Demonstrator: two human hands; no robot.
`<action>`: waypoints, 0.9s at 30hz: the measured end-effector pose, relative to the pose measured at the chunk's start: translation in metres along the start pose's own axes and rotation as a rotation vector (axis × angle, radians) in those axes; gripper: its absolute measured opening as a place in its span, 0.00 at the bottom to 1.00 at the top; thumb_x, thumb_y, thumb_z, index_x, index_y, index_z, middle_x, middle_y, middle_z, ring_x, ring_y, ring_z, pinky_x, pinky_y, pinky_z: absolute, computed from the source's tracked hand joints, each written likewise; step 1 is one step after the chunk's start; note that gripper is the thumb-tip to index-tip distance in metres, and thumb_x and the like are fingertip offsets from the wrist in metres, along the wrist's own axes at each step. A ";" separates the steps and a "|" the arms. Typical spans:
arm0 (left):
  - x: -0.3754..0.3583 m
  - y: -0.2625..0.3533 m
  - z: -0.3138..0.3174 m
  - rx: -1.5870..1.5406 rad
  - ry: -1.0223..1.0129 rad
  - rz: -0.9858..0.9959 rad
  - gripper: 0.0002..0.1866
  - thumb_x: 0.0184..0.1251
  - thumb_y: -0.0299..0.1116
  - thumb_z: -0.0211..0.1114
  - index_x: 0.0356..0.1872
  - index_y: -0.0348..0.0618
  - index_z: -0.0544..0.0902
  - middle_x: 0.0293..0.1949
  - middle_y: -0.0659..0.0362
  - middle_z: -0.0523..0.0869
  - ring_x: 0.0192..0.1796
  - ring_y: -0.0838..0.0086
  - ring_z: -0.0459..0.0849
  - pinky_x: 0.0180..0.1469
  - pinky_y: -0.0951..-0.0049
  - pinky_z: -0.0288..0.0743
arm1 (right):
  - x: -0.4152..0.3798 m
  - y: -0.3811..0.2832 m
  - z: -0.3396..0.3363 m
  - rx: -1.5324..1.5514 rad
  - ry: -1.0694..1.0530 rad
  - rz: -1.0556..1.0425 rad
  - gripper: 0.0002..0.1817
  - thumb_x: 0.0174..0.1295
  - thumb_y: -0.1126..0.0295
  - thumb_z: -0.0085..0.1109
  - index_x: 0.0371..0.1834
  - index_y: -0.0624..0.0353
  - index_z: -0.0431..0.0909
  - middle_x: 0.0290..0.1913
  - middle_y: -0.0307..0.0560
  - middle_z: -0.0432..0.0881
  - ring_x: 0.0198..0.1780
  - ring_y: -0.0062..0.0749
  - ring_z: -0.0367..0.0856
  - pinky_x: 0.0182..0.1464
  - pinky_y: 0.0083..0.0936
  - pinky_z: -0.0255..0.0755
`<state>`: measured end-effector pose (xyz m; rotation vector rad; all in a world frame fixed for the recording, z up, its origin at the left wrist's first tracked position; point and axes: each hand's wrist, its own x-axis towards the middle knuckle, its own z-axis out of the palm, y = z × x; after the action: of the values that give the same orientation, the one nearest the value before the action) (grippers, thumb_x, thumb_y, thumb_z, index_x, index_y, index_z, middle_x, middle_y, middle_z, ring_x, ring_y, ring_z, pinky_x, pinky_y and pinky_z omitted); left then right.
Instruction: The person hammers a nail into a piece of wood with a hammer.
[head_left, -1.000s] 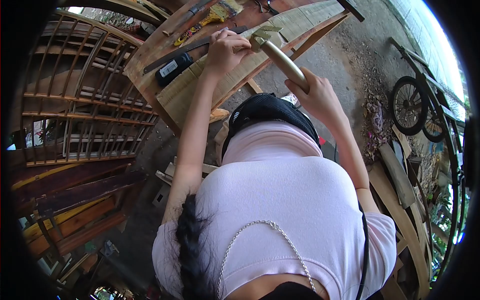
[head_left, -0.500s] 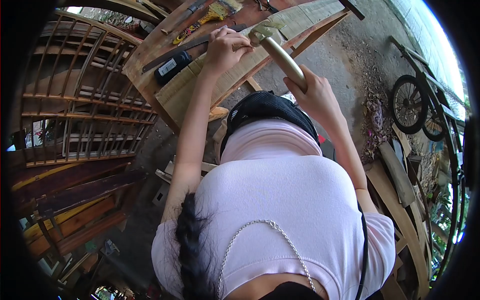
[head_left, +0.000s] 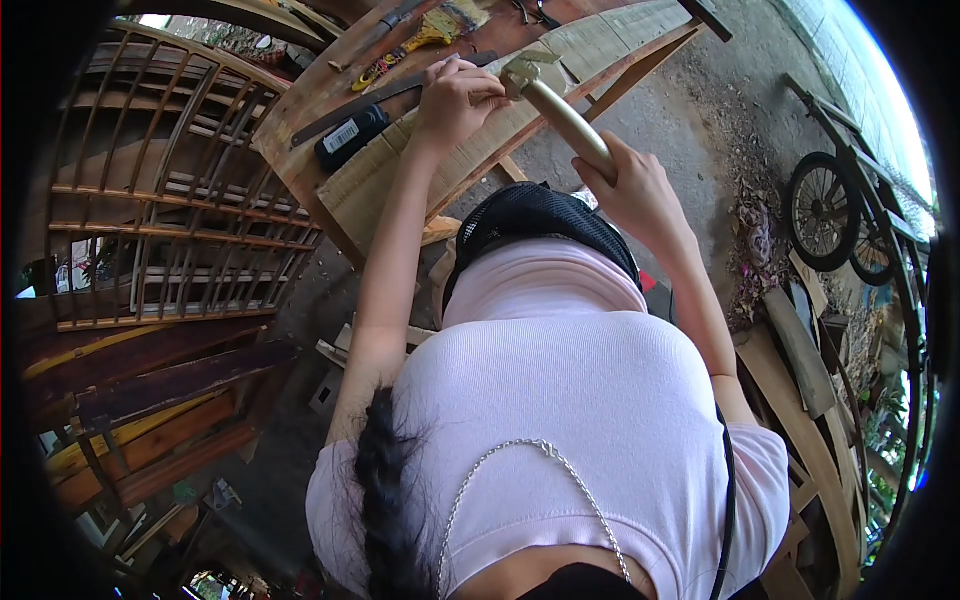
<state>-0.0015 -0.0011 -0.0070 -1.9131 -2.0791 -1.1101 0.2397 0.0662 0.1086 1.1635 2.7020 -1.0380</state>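
Note:
My right hand (head_left: pixel 632 185) is wrapped round the handle of a gold-coloured claw hammer (head_left: pixel 568 125). The hammer's head is over a long pale wooden board (head_left: pixel 390 160) on the workbench, right beside the fingertips of my left hand (head_left: pixel 455 105). My left hand rests at the board with thumb and fingers pinched together; whatever sits between them is too small or hidden to name. A dark flat metal strip (head_left: pixel 355 117) lies just behind my left hand. Left of my wrist is a black box-shaped item with a white barcode label (head_left: pixel 352 137).
On the bench (head_left: pixel 300 100) lie a paintbrush with a yellow handle (head_left: pixel 430 28) and several tools. A slatted wooden frame (head_left: pixel 180 190) stands at left. A wheeled cart (head_left: pixel 825 210) and stacked planks (head_left: pixel 790 400) are at right.
The whole view has shifted slightly to the right. Both hands and the hammer keep nearly the same position over the board.

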 end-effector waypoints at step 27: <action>0.011 0.006 -0.008 -0.355 0.137 -0.238 0.06 0.60 0.34 0.65 0.32 0.44 0.81 0.31 0.61 0.84 0.38 0.70 0.81 0.47 0.69 0.71 | -0.006 0.015 -0.006 0.127 0.000 0.165 0.16 0.61 0.58 0.55 0.38 0.61 0.77 0.25 0.57 0.80 0.28 0.47 0.81 0.36 0.38 0.71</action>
<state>-0.0016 0.0034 0.0074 -1.6859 -2.1937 -1.7114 0.2550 0.0732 0.1064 1.3787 2.5205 -1.1980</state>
